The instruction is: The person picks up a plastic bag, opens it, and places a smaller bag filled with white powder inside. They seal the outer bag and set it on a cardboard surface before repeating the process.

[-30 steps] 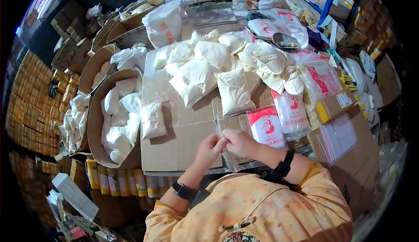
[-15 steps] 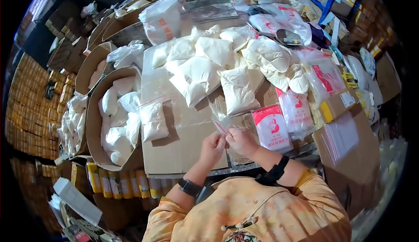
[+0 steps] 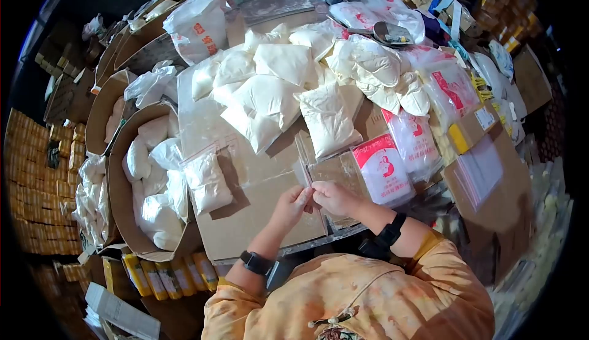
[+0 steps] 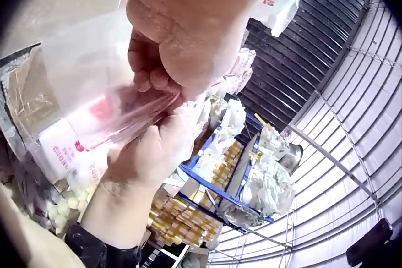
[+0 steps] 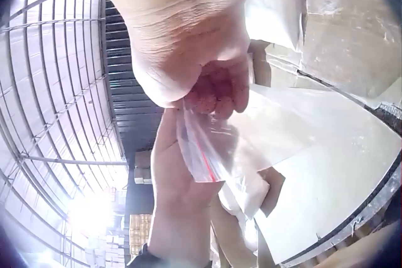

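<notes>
A clear, red-striped zip-lock bag is being held over the cardboard sheet; its striped end is sitting at the fingers, film spreading over the board, though I can't tell the long axis. The left hand and right hand are pinching it with curled fingers, seemingly working the mouth apart; parting it further is calling for separate grips on each layer.

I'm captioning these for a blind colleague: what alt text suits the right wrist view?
A person's right hand and left hand hold a clear plastic bag with a red line near its edge. Cardboard lies to the right; bright glare shows at lower left.
</notes>
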`<state>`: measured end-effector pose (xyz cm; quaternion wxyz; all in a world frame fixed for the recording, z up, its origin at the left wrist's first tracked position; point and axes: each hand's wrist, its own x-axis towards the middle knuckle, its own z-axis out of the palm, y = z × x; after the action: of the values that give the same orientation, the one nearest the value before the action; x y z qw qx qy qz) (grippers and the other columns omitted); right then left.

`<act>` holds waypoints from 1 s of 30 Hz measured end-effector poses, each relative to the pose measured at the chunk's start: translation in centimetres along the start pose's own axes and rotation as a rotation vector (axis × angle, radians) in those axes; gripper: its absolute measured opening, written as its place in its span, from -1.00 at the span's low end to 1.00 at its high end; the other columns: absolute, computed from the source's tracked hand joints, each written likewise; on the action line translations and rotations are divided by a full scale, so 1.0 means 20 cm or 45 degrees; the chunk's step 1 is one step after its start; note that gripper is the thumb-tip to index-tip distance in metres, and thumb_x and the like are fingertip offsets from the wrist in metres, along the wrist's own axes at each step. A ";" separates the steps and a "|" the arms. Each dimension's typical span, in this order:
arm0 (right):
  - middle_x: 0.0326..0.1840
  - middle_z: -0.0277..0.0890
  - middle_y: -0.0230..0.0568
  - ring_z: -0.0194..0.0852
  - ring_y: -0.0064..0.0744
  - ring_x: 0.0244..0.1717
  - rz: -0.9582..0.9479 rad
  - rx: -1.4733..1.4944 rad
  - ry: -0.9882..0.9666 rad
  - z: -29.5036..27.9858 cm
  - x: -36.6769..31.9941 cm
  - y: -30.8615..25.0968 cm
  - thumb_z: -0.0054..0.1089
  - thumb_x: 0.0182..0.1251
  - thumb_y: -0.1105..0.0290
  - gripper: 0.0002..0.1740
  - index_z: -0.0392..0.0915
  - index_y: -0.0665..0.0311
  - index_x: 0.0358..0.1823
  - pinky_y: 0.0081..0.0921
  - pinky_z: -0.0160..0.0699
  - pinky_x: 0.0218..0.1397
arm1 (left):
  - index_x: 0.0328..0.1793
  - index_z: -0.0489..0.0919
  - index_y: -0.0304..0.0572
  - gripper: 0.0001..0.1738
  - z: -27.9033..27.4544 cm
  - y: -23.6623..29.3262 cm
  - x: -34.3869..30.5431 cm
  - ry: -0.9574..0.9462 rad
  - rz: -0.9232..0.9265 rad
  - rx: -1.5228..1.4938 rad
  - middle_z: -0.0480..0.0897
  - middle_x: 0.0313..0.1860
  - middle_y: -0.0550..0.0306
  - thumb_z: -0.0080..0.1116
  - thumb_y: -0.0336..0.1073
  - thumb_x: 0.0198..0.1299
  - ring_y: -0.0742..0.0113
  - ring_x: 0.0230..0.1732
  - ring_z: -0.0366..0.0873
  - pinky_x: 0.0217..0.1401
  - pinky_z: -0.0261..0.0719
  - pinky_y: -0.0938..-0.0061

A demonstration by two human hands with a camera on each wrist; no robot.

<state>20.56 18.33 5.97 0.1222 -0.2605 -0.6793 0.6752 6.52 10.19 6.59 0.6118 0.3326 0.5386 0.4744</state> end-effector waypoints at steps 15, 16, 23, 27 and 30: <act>-0.56 0.50 -0.18 0.49 -0.38 -0.52 -0.057 -0.522 0.337 0.12 0.03 0.06 -0.21 0.27 0.42 -0.79 0.43 0.35 -0.37 -0.41 0.45 -0.43 | -0.37 0.48 -0.32 -0.67 -0.08 -0.13 0.07 0.069 -0.047 0.163 0.49 -0.58 0.22 -0.07 -0.19 0.32 0.51 -0.56 0.43 -0.47 0.42 0.61; -0.55 0.50 -0.17 0.49 -0.36 -0.52 -0.038 -0.512 0.325 0.12 0.03 0.06 -0.19 0.26 0.41 -0.79 0.43 0.34 -0.37 -0.41 0.45 -0.42 | -0.35 0.49 -0.31 -0.67 -0.08 -0.13 0.07 0.079 -0.039 0.157 0.49 -0.58 0.23 -0.08 -0.18 0.32 0.51 -0.55 0.42 -0.45 0.41 0.62; -0.55 0.48 -0.10 0.49 -0.36 -0.49 0.100 0.171 0.463 0.14 0.07 0.06 -0.16 0.26 0.37 -0.77 0.47 0.34 -0.38 -0.44 0.44 -0.40 | -0.30 0.51 -0.32 -0.67 -0.05 -0.07 0.08 0.193 0.108 0.155 0.49 -0.57 0.25 -0.09 -0.18 0.34 0.53 -0.54 0.40 -0.44 0.39 0.63; -0.56 0.44 -0.24 0.43 -0.46 -0.52 0.125 0.125 0.563 0.13 0.10 0.19 -0.16 0.28 0.40 -0.79 0.43 0.34 -0.42 -0.48 0.41 -0.43 | -0.27 0.55 -0.30 -0.73 -0.06 -0.07 0.08 0.213 0.140 0.219 0.51 -0.60 0.26 -0.07 -0.25 0.32 0.54 -0.54 0.46 -0.47 0.45 0.62; -0.61 0.34 -0.35 0.34 -0.50 -0.56 0.177 0.101 0.910 0.02 0.11 0.27 -0.12 0.26 0.46 -0.84 0.35 0.33 -0.47 -0.48 0.37 -0.48 | -0.35 0.53 -0.29 -0.71 -0.11 -0.07 0.04 0.063 0.174 0.319 0.55 -0.61 0.13 -0.06 -0.23 0.30 0.41 -0.57 0.52 -0.48 0.48 0.51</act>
<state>19.62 18.92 0.29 0.3156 -0.5205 -0.5478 0.5739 4.63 10.21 4.62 0.5183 0.4303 0.5847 0.4520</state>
